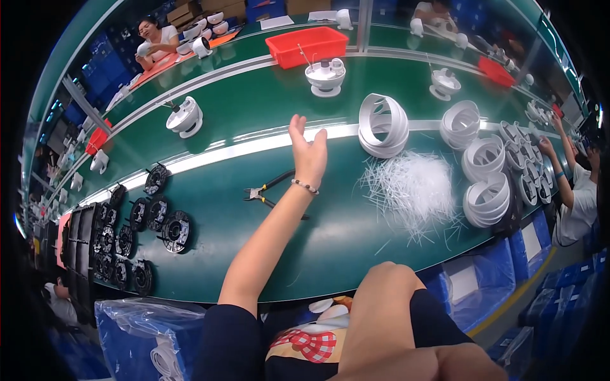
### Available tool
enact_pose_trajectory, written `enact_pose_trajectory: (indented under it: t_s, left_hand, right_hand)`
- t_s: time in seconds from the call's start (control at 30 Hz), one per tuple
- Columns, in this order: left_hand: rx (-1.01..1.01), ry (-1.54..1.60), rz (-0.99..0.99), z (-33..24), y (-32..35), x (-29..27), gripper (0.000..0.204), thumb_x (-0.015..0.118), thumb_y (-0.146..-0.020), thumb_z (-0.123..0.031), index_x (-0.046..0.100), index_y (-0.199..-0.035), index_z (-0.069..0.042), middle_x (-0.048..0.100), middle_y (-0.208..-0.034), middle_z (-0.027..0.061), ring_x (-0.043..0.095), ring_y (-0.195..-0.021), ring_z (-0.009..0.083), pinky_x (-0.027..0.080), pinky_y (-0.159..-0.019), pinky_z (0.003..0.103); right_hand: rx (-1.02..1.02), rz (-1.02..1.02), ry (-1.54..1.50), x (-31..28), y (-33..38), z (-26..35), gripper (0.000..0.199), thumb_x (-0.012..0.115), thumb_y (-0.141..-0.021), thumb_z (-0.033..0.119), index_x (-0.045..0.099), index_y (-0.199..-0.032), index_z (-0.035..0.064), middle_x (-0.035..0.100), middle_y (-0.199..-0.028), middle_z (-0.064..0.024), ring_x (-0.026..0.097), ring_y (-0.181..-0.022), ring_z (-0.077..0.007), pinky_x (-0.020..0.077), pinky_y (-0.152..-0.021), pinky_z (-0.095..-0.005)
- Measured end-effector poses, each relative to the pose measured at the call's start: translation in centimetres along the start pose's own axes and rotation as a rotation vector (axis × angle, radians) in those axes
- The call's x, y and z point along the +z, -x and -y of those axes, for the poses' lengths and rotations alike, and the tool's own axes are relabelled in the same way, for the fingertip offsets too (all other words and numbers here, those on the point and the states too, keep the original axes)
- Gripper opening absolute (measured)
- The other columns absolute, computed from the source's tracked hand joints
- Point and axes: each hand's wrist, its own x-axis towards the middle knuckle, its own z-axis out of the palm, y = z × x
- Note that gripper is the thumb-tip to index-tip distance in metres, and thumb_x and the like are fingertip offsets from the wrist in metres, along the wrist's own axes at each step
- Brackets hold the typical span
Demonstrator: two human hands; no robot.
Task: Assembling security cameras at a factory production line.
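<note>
The left hand (pixel 308 152) reaches toward the middle of the frame, raised above the green table (pixel 327 254) with nothing in it; its thumb stands apart from the other fingers, which bunch close together. A bead bracelet (pixel 305 186) circles its wrist. Just below and left of that hand lie the pliers (pixel 255 193) on the table (their black-and-yellow handles run in partly behind the forearm). The right arm (pixel 375 317) is folded at the bottom right, cut off by the lower edge, so I cannot tell how its fingers stand.

Right of centre is a loose heap of thin whitish strips (pixel 416 190), with a stack of white rings (pixel 384 127) just behind it and more white rings (pixel 486 200) to its right. Black round parts (pixel 176 232) stand at the left. At the upper middle, a white bowl-shaped part (pixel 325 79) sits in front of a red bin (pixel 308 47).
</note>
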Motion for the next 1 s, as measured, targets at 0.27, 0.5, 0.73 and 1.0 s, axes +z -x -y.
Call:
enact_pose_trajectory:
  t_s: [0.27,0.5,0.73,1.0]
  left_hand:
    - [0.014,0.074,-0.018,-0.4,0.4,-1.9,0.062,0.050,-0.080,-0.006,0.016,-0.131,0.001,0.025,-0.134,0.0192,0.027,-0.124,0.0253,0.031,-0.096,0.033]
    - [0.201,0.089,0.164,-2.5,6.8,-2.5,0.060,0.049,-0.078,-0.002,0.020,-0.131,-0.004,0.029,-0.134,0.0131,0.028,-0.125,0.0248,0.026,-0.099,0.038]
    - [0.329,-0.037,0.428,-3.1,10.4,-5.6,0.063,0.048,-0.074,0.001,0.021,-0.131,-0.003,0.026,-0.135,0.0135,0.027,-0.125,0.0246,0.028,-0.098,0.038]
    - [0.452,-0.012,0.478,-3.5,8.9,-4.1,0.064,0.050,-0.072,0.002,0.023,-0.130,-0.002,0.026,-0.135,0.0169,0.029,-0.124,0.0284,0.028,-0.097,0.038]
  right_hand:
    - [0.142,-0.082,-0.074,0.6,0.8,0.5,0.048,0.044,-0.076,0.038,0.047,-0.099,-0.0044,0.050,-0.101,-0.0227,0.046,-0.096,-0.0300,0.0325,-0.084,-0.0334]
    - [-0.937,-0.043,0.224,-2.0,1.1,-6.9,0.034,0.039,-0.089,0.039,0.051,-0.097,0.0078,0.057,-0.084,-0.0156,0.052,-0.082,-0.0365,0.0399,-0.077,-0.0475]
    - [-0.893,-0.397,0.080,3.4,-2.0,-6.8,0.021,0.046,-0.087,0.021,0.052,-0.080,0.0025,0.057,-0.082,-0.0144,0.052,-0.077,-0.0290,0.0432,-0.076,-0.0356]
    - [-0.047,0.510,-0.750,-3.8,2.2,-1.6,0.032,0.044,-0.088,0.028,0.060,-0.089,0.0010,0.061,-0.088,-0.0101,0.054,-0.092,-0.0268,0.0383,-0.087,-0.0357]
